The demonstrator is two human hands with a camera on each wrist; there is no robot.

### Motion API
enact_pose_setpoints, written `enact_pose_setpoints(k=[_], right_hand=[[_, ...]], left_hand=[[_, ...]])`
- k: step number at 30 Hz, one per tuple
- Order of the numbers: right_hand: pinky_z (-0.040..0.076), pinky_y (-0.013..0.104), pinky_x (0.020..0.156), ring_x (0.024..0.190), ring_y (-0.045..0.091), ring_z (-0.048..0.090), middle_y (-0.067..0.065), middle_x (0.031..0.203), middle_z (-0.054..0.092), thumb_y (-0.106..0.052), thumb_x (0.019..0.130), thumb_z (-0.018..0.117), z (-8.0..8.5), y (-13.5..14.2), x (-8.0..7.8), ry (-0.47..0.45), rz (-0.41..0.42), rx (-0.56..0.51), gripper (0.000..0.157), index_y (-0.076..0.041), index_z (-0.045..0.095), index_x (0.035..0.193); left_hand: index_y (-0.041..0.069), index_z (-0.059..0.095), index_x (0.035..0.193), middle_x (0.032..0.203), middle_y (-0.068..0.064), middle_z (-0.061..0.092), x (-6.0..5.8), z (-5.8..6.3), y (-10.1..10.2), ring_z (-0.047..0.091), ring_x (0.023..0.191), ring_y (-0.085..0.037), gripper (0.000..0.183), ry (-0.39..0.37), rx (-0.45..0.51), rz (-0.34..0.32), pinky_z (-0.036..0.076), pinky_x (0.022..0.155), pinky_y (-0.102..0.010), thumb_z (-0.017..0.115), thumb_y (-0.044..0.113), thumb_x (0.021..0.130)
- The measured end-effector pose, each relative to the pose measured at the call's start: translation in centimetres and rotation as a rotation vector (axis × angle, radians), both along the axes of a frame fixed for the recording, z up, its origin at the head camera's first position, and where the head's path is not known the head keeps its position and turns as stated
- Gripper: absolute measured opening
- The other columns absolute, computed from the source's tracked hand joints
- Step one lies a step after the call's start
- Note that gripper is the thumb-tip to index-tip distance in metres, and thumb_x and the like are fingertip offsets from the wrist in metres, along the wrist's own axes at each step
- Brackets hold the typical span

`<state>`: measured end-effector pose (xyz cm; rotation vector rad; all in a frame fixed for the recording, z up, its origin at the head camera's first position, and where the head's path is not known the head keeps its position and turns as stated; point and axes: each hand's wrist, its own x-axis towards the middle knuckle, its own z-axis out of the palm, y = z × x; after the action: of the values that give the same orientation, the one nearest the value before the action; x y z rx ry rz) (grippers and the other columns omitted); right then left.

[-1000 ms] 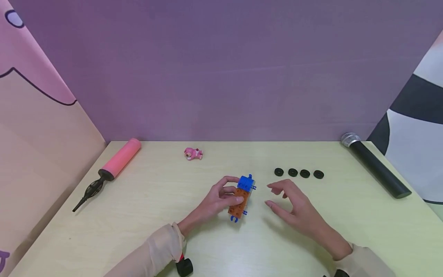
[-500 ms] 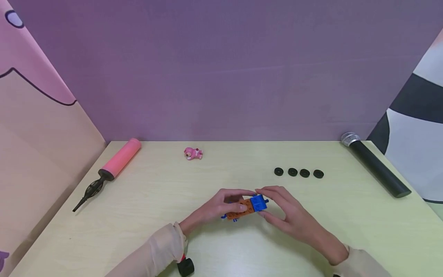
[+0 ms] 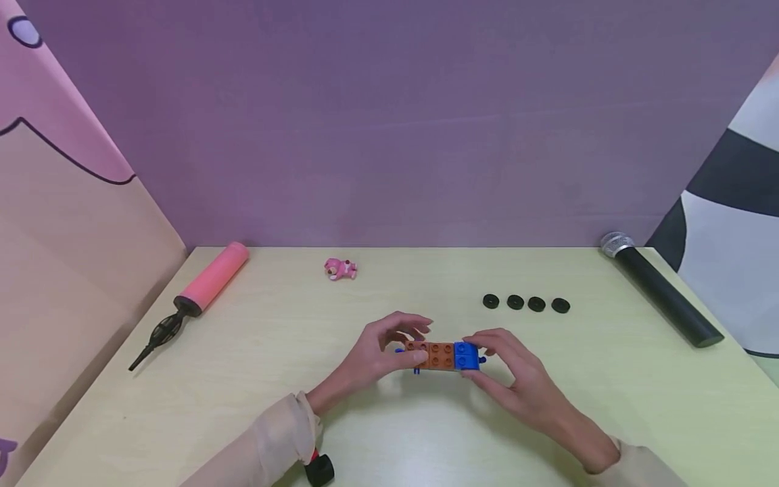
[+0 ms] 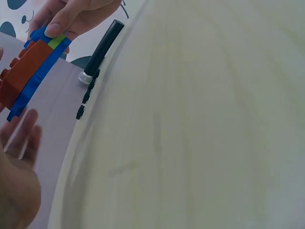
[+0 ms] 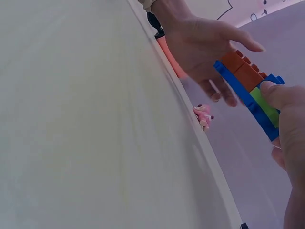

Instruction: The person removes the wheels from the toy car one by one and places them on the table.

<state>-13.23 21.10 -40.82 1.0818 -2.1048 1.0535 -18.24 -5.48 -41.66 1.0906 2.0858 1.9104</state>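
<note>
A toy building-brick car (image 3: 441,356) is held above the table, lying level and nearly crosswise. It has orange bricks, a blue brick (image 3: 466,356) at its right end, a green layer (image 5: 264,105) under that one, and a blue base with small side pegs. My right hand (image 3: 517,379) pinches the blue-brick end between thumb and fingers. At the orange end, my left hand (image 3: 377,348) is spread around the car with fingers apart from it; in the right wrist view its thumb stands off the bricks. Several small black wheels (image 3: 514,302) lie in a row beyond my right hand.
A pink bear figure (image 3: 340,269) lies near the table's back edge. The pink hand pump (image 3: 213,279) is at the left, the black microphone (image 3: 666,294) at the right. A black and red object (image 3: 320,468) shows beneath my left wrist. A purple wall stands behind.
The car has turned from pointing away to lying crosswise. My right hand came in from the right and took the blue end; my left fingers have loosened from the orange end.
</note>
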Motion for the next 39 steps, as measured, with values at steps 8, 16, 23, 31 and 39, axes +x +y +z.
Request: enact_pose_setpoints(k=[8, 16, 23, 31, 39], right_hand=[[0.050, 0.017, 0.086, 0.101, 0.013, 0.060, 0.010, 0.114, 0.068, -0.041, 0.102, 0.063, -0.1, 0.1, -0.2, -0.028, -0.015, -0.049, 0.048, 0.003, 0.065, 0.123], [0.049, 0.016, 0.087, 0.102, 0.010, 0.060, 0.009, 0.115, 0.067, -0.041, 0.101, 0.064, -0.3, 0.4, -0.1, -0.087, -0.025, -0.049, 0.049, 0.002, 0.065, 0.124], [0.050, 0.017, 0.086, 0.102, 0.010, 0.060, 0.007, 0.115, 0.068, -0.043, 0.102, 0.063, -0.5, 0.4, -0.2, -0.097, -0.030, -0.033, 0.049, 0.001, 0.065, 0.124], [0.051, 0.021, 0.089, 0.103, 0.012, 0.062, 0.007, 0.119, 0.067, 0.005, 0.083, 0.081, -0.7, 0.3, -1.2, -0.142, -0.031, 0.001, 0.048, 0.003, 0.063, 0.127], [0.052, 0.022, 0.088, 0.102, 0.015, 0.063, 0.007, 0.117, 0.068, 0.014, 0.077, 0.080, -1.2, -0.3, -2.8, -0.096, -0.012, -0.002, 0.054, 0.001, 0.064, 0.127]], left_hand=[[0.015, 0.065, 0.135, 0.135, 0.000, 0.063, 1.1, 0.2, -0.4, 0.054, 0.129, -0.019, 0.056, 0.287, -0.083, 0.129, 0.046, 0.106, -0.050, 0.086, 0.012, 0.084], [0.006, 0.067, 0.130, 0.127, -0.006, 0.066, 1.1, -0.2, -0.8, 0.058, 0.121, -0.020, 0.050, 0.448, -0.105, 0.160, 0.051, 0.101, -0.042, 0.085, 0.005, 0.083], [0.002, 0.068, 0.130, 0.126, -0.006, 0.067, 1.0, -0.4, -0.9, 0.059, 0.120, -0.020, 0.045, 0.422, -0.095, 0.147, 0.054, 0.098, -0.041, 0.083, 0.004, 0.087], [0.002, 0.068, 0.131, 0.128, -0.003, 0.067, 0.4, -0.3, -1.2, 0.059, 0.123, -0.019, 0.042, 0.318, -0.144, 0.165, 0.049, 0.106, -0.044, 0.080, 0.006, 0.091], [0.005, 0.068, 0.133, 0.129, 0.001, 0.067, -0.6, -0.5, -1.9, 0.059, 0.124, -0.017, 0.042, 0.228, -0.212, 0.196, 0.046, 0.108, -0.044, 0.079, 0.009, 0.092]])
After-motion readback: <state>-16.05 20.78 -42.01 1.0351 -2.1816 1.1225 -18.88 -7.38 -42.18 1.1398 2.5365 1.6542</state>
